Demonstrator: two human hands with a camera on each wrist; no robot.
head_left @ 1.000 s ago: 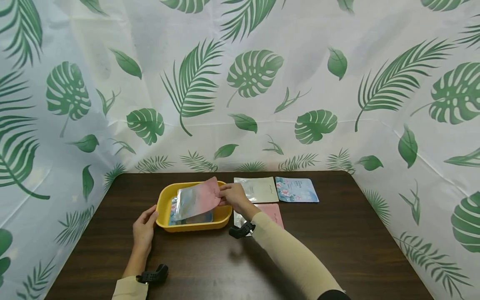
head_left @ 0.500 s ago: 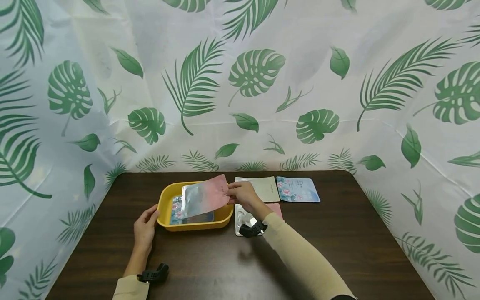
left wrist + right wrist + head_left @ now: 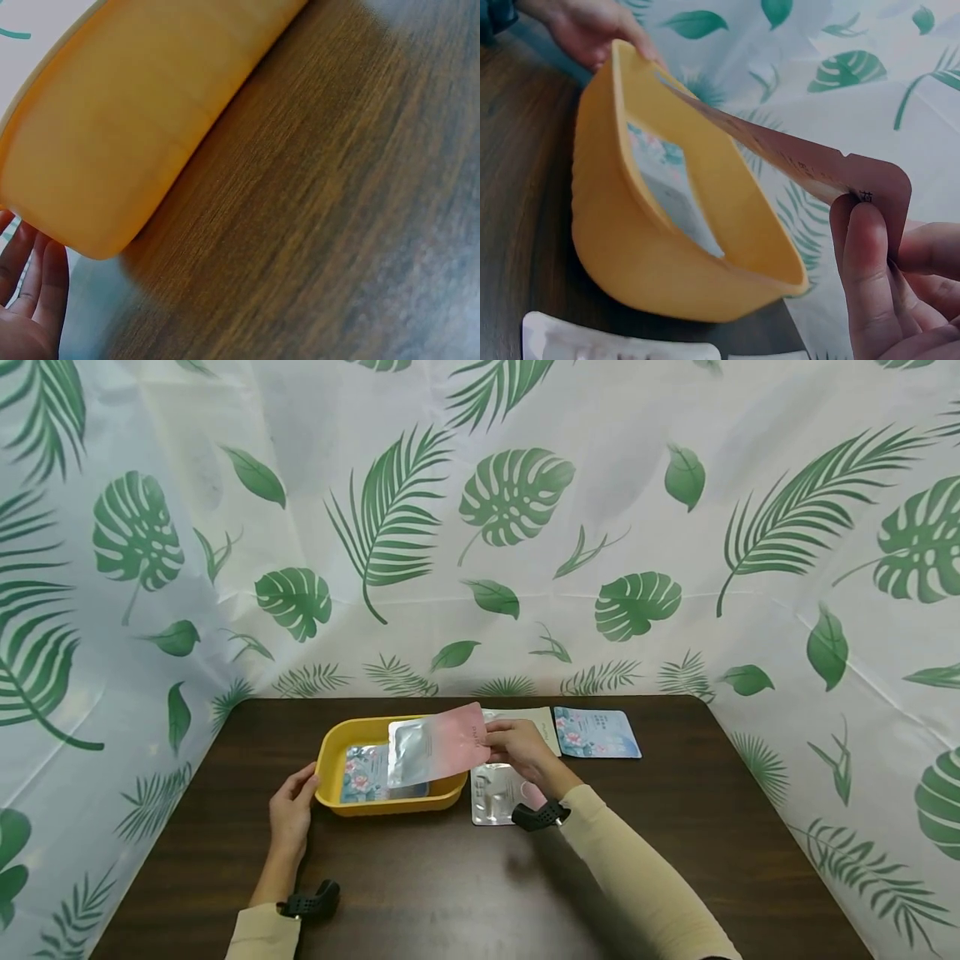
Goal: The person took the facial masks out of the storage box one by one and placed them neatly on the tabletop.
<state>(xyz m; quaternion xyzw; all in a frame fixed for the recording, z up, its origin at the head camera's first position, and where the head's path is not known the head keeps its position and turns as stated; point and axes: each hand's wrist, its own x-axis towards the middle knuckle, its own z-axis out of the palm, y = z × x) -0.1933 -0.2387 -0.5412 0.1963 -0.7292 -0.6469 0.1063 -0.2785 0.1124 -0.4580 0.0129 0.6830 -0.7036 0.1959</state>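
My right hand [image 3: 519, 745] pinches a pink and silver sheet-mask packet [image 3: 438, 743] by its pink end, thumb and fingers at its edge [image 3: 866, 169]. The packet is held tilted over the right part of a yellow plastic basket [image 3: 390, 808]. Inside the basket lies a blue floral packet [image 3: 365, 774], partly covered by the raised one. At the basket's left end is my left hand [image 3: 291, 806], fingertips right at the outer wall. In the left wrist view its fingers [image 3: 52, 285] look extended, their tips partly hidden by the basket [image 3: 127, 112].
Right of the basket, another pink and silver packet [image 3: 492, 806] lies partly under my right wrist. Behind it lie a pale green packet [image 3: 546, 727], half hidden by the hand, and a blue floral packet [image 3: 596, 732]. A leaf-print curtain [image 3: 525, 610] stands behind the dark wood table [image 3: 420, 893].
My right hand has moved right with the pink packet, drawing it across the basket and uncovering more of the blue packet inside. My left hand has stayed at the basket's left end.
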